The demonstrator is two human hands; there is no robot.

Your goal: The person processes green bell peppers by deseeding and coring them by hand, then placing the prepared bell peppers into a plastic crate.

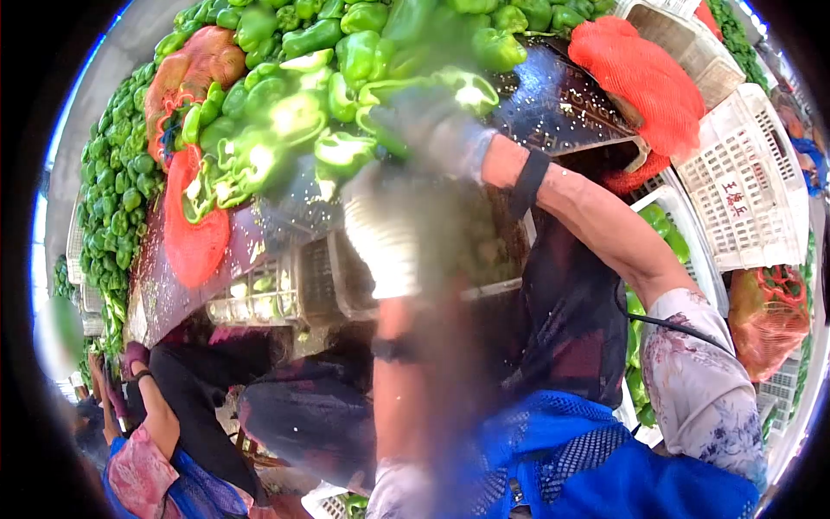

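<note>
My left hand (377, 227), in a pale ribbed glove, reaches up to the near edge of the pepper pile, just below a cut green pepper (344, 149). A blurred smear runs down the middle of the view and covers its fingers. My right hand (437, 134), in a dark grey glove, is over the pile beside another cut pepper half (474, 90). Its fingertips are smeared, so whether it holds anything is unclear. Whole green peppers (363, 56) are heaped beyond both hands, and several opened ones with pale insides lie at the front.
Seeds dot the dark tabletop (553, 104). Red mesh sacks (640, 82) lie to the right and left of the pile. White plastic crates (739, 182) stand at right, and another crate (259, 294) sits below the table edge. A co-worker's arm (157, 406) shows at lower left.
</note>
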